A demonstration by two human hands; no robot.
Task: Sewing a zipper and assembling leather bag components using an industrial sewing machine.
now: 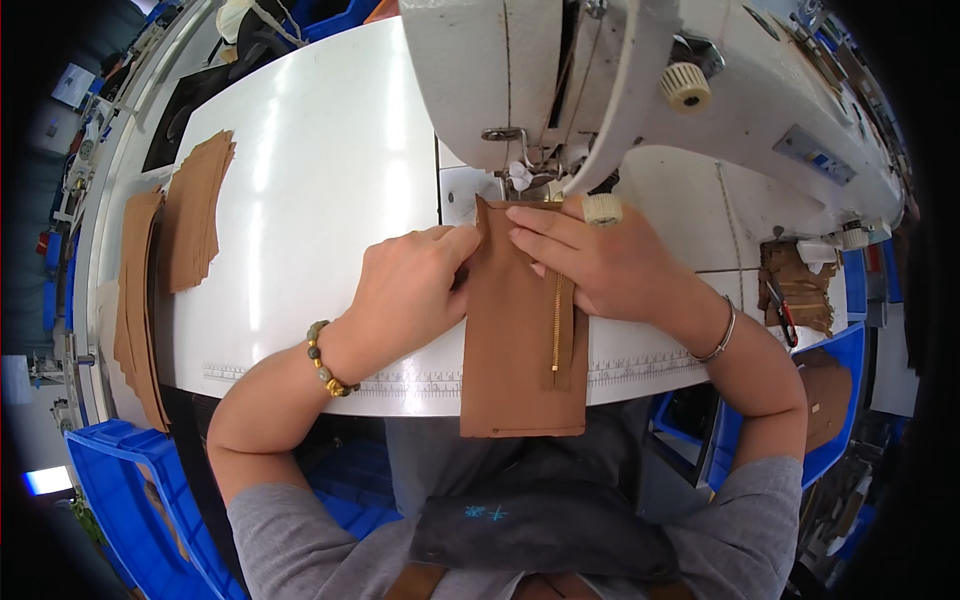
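A long, rectangular brown fabric panel (pixel 510 340), with a brass-toothed zipper (pixel 557 325) along its right side, lies before a white metal sewing machine (pixel 480 80), top edge close to the needle, bottom edge overhanging the curved front of a glossy white table (pixel 320 200). The left hand (pixel 412 280) pinches the panel's left edge; the right hand (pixel 605 255) presses near its top, fingers extended. Broad tabletop separates the left hand from stacked brown pieces (pixel 198 215) at far left.

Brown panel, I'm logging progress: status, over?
Left hand at left edge, right hand atop brown panel. Panel's far end at sewing machine. Red-and-black tool apart, at right.
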